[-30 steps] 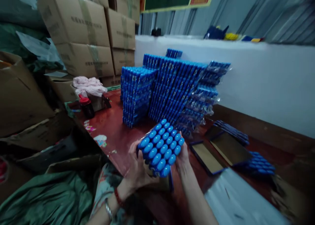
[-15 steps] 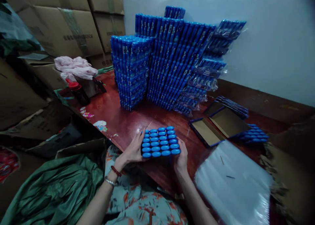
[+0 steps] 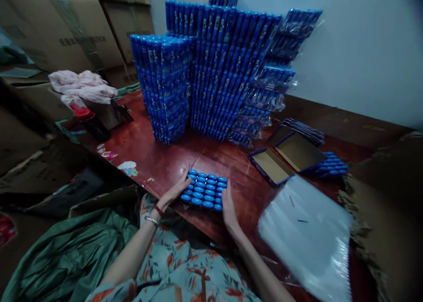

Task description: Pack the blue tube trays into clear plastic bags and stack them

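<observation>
A block of blue items with rounded, glossy tops (image 3: 204,190) is set in close rows near the front edge of the table. My left hand (image 3: 178,187) grips its left side, with the thumb and fingers at the corner. Against the right side presses my right hand (image 3: 229,205), its fingers stretched along the block. The block is held between both hands; its underside is hidden, and I cannot tell exactly what the items are.
Tall stacks of blue packs (image 3: 214,72) rise at the back, with plastic-wrapped packs (image 3: 264,101) beside them. To the right lie an open cardboard box (image 3: 272,165), more blue-topped items (image 3: 332,164) and clear plastic bags (image 3: 307,231). A red-lidded bottle (image 3: 94,123) stands left.
The block has come down from a tilted, lifted pose toward the tabletop, with both hands still at its sides. The view has shifted a little.
</observation>
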A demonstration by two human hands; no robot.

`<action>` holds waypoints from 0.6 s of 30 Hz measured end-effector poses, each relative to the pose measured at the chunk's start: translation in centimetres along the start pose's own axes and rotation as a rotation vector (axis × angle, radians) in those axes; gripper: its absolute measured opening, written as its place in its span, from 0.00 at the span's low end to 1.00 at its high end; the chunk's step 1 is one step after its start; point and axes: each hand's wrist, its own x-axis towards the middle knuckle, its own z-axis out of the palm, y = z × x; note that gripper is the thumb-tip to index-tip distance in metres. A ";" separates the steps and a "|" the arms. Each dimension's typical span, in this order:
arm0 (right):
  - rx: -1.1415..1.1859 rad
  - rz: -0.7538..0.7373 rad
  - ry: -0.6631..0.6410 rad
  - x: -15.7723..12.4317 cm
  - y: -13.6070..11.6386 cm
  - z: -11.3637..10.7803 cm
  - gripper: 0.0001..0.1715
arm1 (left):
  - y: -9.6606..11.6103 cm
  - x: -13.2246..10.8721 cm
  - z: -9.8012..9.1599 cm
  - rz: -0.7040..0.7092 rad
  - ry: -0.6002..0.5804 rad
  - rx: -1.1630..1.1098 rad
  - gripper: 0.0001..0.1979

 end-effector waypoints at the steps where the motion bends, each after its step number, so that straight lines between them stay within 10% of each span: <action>1: 0.022 0.009 -0.041 0.6 -0.1 0.1 0.45 | -0.1 -0.5 1.2 -0.034 0.033 -0.038 0.35; 7: 0.014 -0.101 -0.261 6.8 -2.1 -0.4 0.34 | 1.5 -7.6 9.0 -0.303 0.436 -0.024 0.36; 10: 0.007 -0.179 -0.148 9.6 -3.1 -0.5 0.32 | 3.0 -11.9 11.6 -0.364 0.330 0.015 0.33; 14: -0.040 -0.236 0.042 8.9 -3.5 -2.9 0.27 | 4.2 -14.0 10.9 -0.269 0.297 0.074 0.33; 18: -0.467 -0.349 0.220 3.3 -1.6 -11.0 0.23 | 5.8 -11.2 8.5 -0.031 0.351 0.212 0.29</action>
